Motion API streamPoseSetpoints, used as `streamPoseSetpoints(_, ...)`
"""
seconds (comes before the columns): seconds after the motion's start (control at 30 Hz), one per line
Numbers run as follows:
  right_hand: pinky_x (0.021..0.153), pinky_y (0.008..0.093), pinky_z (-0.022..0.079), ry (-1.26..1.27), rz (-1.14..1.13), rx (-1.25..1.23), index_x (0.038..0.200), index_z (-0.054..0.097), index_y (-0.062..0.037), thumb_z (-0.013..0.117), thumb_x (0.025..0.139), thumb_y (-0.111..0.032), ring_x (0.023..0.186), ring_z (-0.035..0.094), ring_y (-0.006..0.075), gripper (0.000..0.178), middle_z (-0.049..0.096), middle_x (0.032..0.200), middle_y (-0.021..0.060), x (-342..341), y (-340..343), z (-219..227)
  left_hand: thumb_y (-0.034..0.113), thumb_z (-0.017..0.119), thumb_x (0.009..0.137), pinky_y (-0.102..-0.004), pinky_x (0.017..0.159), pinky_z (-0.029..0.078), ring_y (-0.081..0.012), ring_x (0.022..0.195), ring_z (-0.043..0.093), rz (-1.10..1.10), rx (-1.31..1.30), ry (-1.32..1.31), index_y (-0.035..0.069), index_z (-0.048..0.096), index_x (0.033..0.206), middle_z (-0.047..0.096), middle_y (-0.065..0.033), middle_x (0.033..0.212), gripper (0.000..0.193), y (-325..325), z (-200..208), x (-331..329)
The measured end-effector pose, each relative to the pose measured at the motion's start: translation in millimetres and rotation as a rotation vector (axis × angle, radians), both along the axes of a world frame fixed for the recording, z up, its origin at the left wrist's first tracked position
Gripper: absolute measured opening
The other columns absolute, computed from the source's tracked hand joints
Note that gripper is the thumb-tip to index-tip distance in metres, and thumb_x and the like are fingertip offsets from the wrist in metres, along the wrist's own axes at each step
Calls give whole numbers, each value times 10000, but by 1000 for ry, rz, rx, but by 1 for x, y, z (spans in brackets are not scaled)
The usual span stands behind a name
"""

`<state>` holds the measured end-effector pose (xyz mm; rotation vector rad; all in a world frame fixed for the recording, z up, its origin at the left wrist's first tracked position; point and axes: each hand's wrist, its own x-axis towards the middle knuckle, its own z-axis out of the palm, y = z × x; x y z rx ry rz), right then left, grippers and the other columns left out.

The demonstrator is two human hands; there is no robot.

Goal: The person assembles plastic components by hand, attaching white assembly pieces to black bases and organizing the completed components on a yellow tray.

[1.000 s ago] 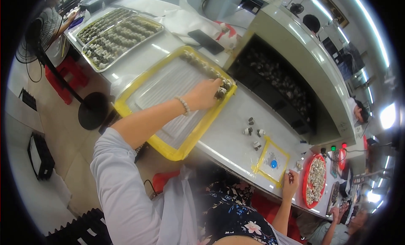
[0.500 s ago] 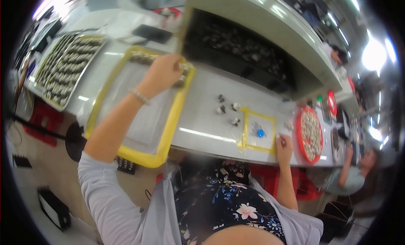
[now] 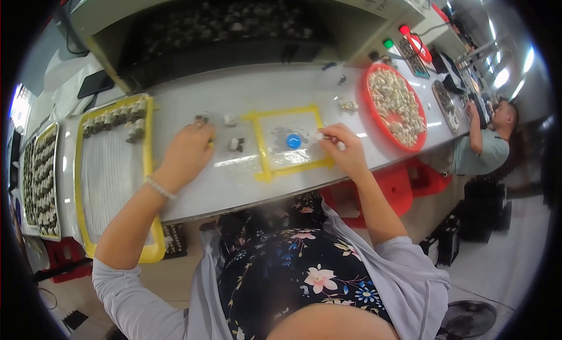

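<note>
While the right hand (image 3: pixel 346 149) is pinching a small white piece (image 3: pixel 319 136) at the yellow-taped square (image 3: pixel 261 149) and the left hand (image 3: pixel 187 149) is holding bent fingers at a dark-and-white piece (image 3: pixel 202 115), gripped or not I cannot tell, the white table (image 3: pixel 228 182) is supporting them, and a co-worker (image 3: pixel 483 149) is sitting farther right.

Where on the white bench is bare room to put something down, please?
The white bench looks bare along its near edge between left hand and yellow tape frame, and behind that frame toward the dark opening. Crowded: beside the left hand, small pieces; rightward, right hand and red basket.
</note>
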<state>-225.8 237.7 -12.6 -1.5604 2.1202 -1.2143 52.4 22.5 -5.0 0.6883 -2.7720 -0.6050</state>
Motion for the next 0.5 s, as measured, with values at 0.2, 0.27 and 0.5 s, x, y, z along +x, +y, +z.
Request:
streamPoseSetpoints(0.2,652,280,474,50,250,51,986,674,-19,686,778,-36,719,579,190,209,602,874,78,11,-21,19,-19,576,750,-357,608,476,-248,734,569,241,289,-35,-6,579,958,584,-152,888,208,24,33,4)
streamPoseSetpoints(0.27,656,291,481,89,298,57,983,675,-23,686,778,-46,718,587,210,207,603,871,82,8,-25,20,-44,577,755,-313,603,488,-204,751,570,322,532,155,-20,578,976,570,-127,902,223,42,29,8)
streamPoseSetpoints(0.5,696,346,491,266,390,125,933,676,-27,661,786,-81,783,594,280,157,603,876,107,4,-36,21,-112,572,741,-273,770,546,-186,866,595,253,625,571,-39,562,995,520,-126,1034,265,105,-3,6)
